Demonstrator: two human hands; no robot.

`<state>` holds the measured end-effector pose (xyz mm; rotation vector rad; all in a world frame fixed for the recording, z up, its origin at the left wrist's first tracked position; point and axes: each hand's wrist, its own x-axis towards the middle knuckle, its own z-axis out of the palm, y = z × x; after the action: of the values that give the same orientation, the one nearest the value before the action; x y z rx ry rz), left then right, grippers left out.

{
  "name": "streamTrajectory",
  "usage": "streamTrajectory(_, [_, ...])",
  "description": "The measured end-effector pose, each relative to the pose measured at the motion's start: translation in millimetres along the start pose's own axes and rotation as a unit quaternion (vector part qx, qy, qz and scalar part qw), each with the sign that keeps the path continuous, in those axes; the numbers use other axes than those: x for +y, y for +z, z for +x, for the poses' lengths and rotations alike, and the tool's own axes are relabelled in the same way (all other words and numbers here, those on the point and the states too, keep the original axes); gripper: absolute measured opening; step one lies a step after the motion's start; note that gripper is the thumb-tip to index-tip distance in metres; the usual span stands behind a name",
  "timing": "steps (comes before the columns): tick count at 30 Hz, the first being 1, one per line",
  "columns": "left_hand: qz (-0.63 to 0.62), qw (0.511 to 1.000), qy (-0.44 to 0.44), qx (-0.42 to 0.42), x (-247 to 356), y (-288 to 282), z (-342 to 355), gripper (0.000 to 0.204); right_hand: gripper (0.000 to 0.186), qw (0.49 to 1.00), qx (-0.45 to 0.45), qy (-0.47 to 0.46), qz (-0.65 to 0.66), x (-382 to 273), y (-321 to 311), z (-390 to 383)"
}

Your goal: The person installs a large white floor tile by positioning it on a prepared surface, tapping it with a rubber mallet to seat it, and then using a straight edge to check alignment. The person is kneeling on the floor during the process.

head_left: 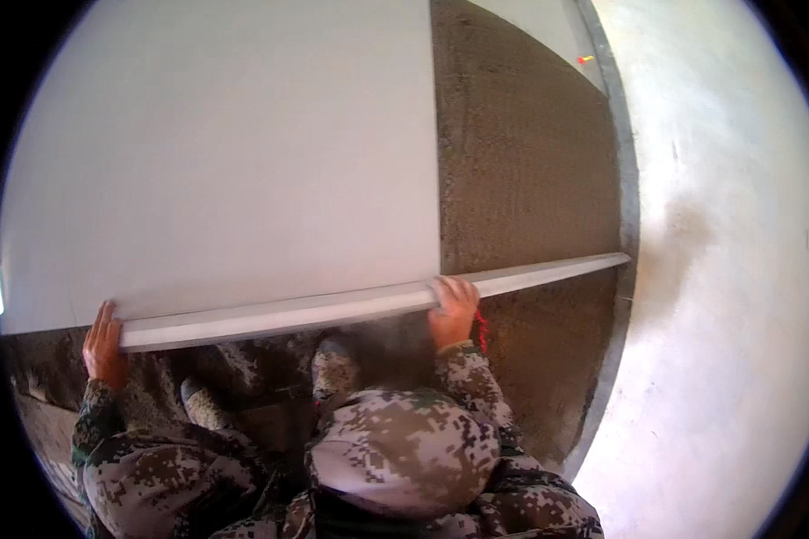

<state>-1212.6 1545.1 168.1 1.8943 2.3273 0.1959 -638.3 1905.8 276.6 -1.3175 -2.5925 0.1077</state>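
Observation:
A long pale straightedge bar lies across the near edge of a large white tile and reaches right over the brown mortar bed to the wall. My left hand holds the bar's left end, its fingers fairly straight and close together; the thumb is hidden. Farther right, near the tile's corner, my right hand is closed over the bar with its fingers bent over the top. A red cord shows beside my right wrist.
A white wall with a brownish smudge curves along the right side. By the far right of the mortar stands a small red and yellow piece. My knees and dusty shoes are close below the bar, over rough brown ground.

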Motion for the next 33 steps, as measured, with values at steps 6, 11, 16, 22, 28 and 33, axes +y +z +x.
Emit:
streamTrajectory(6, [0.007, 0.999, 0.019, 0.032, -9, 15, -9, 0.029, 0.045, 1.000, -0.002, -0.013, 0.009, 9, 0, 7])
streamTrajectory(11, [0.012, 0.998, 0.031, 0.054, -11, 28, 1, 0.028, 0.044, 1.000, -0.008, 0.009, -0.001, 11, -4, 6])
streamTrajectory(16, [0.020, 0.997, 0.045, 0.055, -6, 19, 3, 0.028, 0.043, 1.000, -0.008, 0.006, 0.006, 12, -1, 5])
streamTrajectory(22, [-0.023, 0.994, 0.084, 0.073, -10, 17, 5, 0.019, 0.042, 1.000, -0.021, 0.009, 0.009, 16, -3, 9])
streamTrajectory(28, [0.010, 0.999, 0.031, 0.029, -7, 17, 9, 0.015, 0.035, 1.000, -0.010, 0.010, 0.004, 19, -2, 9])
streamTrajectory(33, [-0.040, 0.998, 0.027, 0.033, -7, 13, 12, 0.021, 0.025, 0.999, -0.023, 0.036, -0.003, 15, -2, 15])
